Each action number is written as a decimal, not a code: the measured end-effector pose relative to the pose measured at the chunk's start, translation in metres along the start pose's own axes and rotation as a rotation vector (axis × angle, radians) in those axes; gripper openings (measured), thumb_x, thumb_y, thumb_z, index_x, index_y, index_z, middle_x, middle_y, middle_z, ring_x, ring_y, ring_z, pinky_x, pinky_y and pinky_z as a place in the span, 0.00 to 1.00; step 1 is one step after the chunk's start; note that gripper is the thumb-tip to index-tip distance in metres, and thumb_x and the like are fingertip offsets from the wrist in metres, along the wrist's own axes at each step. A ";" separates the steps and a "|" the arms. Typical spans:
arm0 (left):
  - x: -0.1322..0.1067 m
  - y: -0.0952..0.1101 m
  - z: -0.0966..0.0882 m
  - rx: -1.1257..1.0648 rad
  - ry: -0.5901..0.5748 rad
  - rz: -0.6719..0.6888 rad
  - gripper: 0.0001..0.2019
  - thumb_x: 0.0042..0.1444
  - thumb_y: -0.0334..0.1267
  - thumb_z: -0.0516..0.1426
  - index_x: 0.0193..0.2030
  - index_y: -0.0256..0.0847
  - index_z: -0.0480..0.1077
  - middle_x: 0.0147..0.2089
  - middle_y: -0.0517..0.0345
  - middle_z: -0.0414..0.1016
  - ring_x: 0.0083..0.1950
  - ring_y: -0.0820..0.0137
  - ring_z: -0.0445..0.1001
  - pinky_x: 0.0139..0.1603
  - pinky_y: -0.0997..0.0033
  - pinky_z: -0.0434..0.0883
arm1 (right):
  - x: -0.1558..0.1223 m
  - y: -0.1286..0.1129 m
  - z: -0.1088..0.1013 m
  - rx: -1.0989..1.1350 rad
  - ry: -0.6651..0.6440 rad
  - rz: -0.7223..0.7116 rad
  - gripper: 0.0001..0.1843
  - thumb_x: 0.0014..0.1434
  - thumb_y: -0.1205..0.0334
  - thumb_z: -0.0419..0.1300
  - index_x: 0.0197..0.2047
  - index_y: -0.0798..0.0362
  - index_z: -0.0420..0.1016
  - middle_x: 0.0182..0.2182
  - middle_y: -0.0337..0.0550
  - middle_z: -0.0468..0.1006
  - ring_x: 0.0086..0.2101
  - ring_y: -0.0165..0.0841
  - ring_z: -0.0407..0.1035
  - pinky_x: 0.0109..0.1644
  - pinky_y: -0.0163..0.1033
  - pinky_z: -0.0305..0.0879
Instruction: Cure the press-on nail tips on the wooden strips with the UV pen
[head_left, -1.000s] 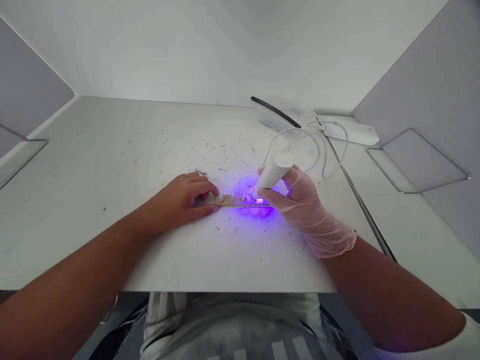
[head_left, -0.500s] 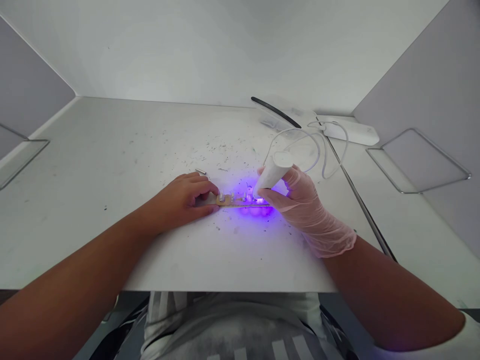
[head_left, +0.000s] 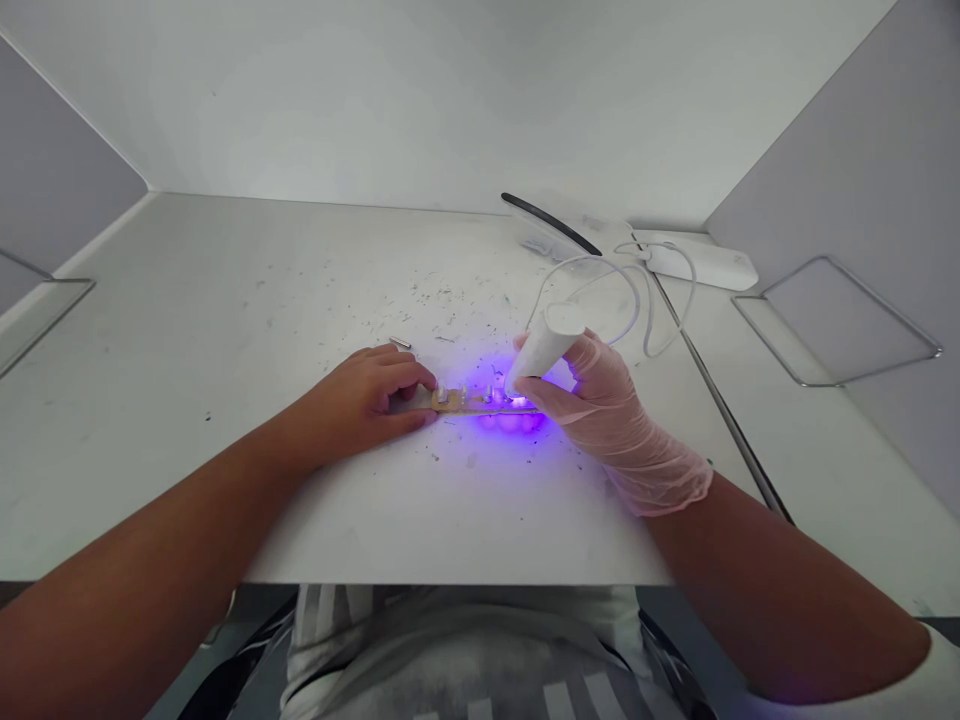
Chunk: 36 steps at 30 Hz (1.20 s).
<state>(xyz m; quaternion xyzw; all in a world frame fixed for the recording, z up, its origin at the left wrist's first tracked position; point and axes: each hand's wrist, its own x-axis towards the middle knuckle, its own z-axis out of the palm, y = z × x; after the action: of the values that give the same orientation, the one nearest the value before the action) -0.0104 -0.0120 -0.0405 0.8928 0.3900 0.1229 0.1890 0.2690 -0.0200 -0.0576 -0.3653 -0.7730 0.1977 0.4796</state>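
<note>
A thin tan strip (head_left: 472, 402) with several small pale pieces on it lies flat on the white table (head_left: 225, 330). My bare left hand (head_left: 371, 395) rests on the strip's left end, fingers curled and pressing it down. My right hand (head_left: 600, 400), in a clear glove, is wrapped round a white pen-shaped lamp (head_left: 544, 345) on a white cord. The lamp's tip points down at the strip's right end and throws a violet glow on it and the table.
A white power strip (head_left: 705, 262) lies at the back right with the cord (head_left: 637, 290) looping to it. A black curved strip (head_left: 551, 222) lies behind. A small metal pin (head_left: 400, 343) and scattered dark shavings lie near the hands. Wire frames (head_left: 840, 320) stand at both sides.
</note>
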 end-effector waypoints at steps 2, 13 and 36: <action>0.000 0.000 0.000 -0.002 -0.001 -0.004 0.13 0.61 0.48 0.59 0.45 0.42 0.75 0.32 0.59 0.71 0.38 0.66 0.68 0.39 0.67 0.64 | 0.000 0.000 0.000 -0.008 0.001 -0.001 0.07 0.57 0.61 0.65 0.40 0.45 0.74 0.30 0.36 0.75 0.35 0.35 0.69 0.38 0.43 0.66; 0.000 0.001 0.000 0.000 0.001 0.001 0.13 0.61 0.48 0.59 0.45 0.42 0.75 0.31 0.58 0.71 0.38 0.67 0.68 0.39 0.67 0.64 | -0.001 0.001 0.000 0.002 -0.011 0.014 0.07 0.58 0.60 0.64 0.41 0.45 0.73 0.31 0.36 0.76 0.36 0.35 0.69 0.39 0.44 0.67; 0.000 0.002 -0.001 0.008 -0.007 -0.006 0.13 0.61 0.48 0.58 0.45 0.42 0.75 0.32 0.58 0.71 0.38 0.67 0.68 0.39 0.66 0.64 | 0.000 0.000 0.000 -0.009 -0.010 0.007 0.06 0.57 0.60 0.64 0.40 0.46 0.73 0.31 0.37 0.76 0.35 0.36 0.69 0.39 0.45 0.67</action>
<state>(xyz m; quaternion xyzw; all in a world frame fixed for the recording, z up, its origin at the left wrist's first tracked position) -0.0098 -0.0128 -0.0387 0.8928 0.3926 0.1174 0.1871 0.2692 -0.0200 -0.0579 -0.3692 -0.7750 0.1977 0.4733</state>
